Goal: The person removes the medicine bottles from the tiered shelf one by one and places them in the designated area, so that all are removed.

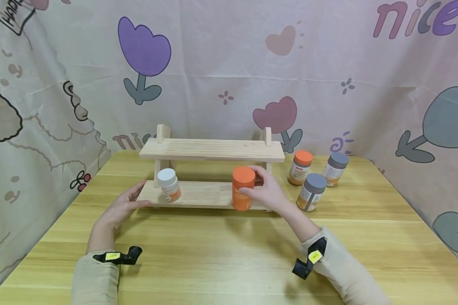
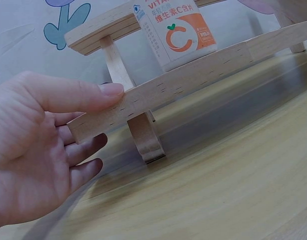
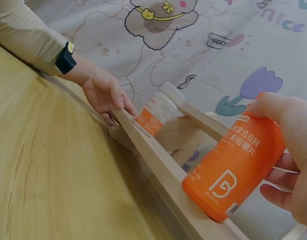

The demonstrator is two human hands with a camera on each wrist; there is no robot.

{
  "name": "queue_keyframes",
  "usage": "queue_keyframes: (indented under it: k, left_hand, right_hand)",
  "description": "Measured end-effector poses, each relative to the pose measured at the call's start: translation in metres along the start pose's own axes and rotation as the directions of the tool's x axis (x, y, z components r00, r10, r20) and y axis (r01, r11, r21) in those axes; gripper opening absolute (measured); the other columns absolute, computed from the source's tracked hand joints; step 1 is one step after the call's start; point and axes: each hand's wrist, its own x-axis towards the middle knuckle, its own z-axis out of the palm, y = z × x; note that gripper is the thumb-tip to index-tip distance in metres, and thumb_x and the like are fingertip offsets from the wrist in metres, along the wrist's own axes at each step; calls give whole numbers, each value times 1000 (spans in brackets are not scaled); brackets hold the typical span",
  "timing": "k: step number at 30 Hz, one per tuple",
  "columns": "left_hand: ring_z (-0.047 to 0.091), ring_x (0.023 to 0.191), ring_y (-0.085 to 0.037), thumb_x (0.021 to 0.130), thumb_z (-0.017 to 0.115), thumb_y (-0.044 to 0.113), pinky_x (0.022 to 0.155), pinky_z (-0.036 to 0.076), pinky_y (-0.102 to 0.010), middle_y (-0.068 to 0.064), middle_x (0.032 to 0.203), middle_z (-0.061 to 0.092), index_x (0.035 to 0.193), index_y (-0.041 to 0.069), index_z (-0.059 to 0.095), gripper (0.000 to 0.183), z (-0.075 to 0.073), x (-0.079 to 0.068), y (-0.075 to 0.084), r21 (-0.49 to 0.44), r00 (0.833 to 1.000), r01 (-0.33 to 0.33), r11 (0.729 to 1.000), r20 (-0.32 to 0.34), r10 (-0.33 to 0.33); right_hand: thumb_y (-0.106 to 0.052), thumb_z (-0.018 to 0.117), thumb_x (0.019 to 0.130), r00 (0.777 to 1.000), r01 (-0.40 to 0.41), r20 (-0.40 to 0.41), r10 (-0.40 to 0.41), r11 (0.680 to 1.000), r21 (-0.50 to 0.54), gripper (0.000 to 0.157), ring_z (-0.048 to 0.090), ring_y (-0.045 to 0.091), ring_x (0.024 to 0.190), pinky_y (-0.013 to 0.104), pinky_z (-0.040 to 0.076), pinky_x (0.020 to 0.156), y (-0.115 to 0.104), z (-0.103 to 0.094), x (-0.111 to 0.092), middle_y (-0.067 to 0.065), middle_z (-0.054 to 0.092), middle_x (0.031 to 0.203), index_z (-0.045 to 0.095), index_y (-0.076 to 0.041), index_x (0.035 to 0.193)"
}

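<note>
A two-tier wooden shelf [image 1: 213, 149] stands at the back of the table. My right hand [image 1: 265, 190] grips an orange bottle [image 1: 242, 188] [image 3: 233, 167] whose base rests on the lower tier's right part. A white-capped vitamin C bottle [image 1: 168, 184] [image 2: 176, 30] [image 3: 156, 112] stands on the lower tier at the left. My left hand [image 1: 124, 205] [image 2: 38, 145] holds the lower tier's left end [image 2: 101, 117], thumb on the front edge and fingers underneath.
Three more bottles stand on the table right of the shelf: an orange-capped one [image 1: 300, 167] and two grey-capped ones [image 1: 335, 169] [image 1: 311, 192]. A patterned cloth [image 1: 229, 72] hangs behind and at both sides. The wooden table [image 1: 221, 254] stretches toward me.
</note>
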Motion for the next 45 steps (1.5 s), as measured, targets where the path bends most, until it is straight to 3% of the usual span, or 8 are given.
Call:
queue_keyframes:
  k: [4,20,31,45]
  left_hand:
    - [-2,138,-39,87,63,10,109,6,-55,-20,152,-7,147,-2,-1,89,0,0,1,0,1000,4,1000,-1,-4]
    - [-1,138,-38,87,63,10,109,7,-54,-19,153,-7,147,0,0,88,-2,2,4,3,1000,-2,1000,-4,2]
    - [-3,137,-40,88,62,10,108,5,-55,-21,152,-8,146,-3,-2,87,-3,1,5,22,1000,-16,1000,10,15]
    - [-3,137,-40,88,61,10,108,5,-55,-23,152,-8,146,-5,-2,87,-1,0,0,18,1000,-11,1000,12,11]
  right_hand:
    - [-12,74,76,1000,11,-12,-11,1000,-7,55,56,26,97,43,48,86,1,-11,-5,12,59,111,51,-4,125]
    - [-14,73,80,993,-53,-108,48,998,-41,54,53,23,106,39,45,91,1,-60,-15,12,57,118,48,-5,128]
    - [-16,68,84,974,-82,-216,67,995,-60,56,52,12,103,24,44,89,-9,-94,-22,14,55,121,44,-3,133]
    - [-18,68,85,927,-77,-374,33,992,-104,51,53,7,97,13,44,81,-9,-139,-32,-9,55,107,46,-4,129]
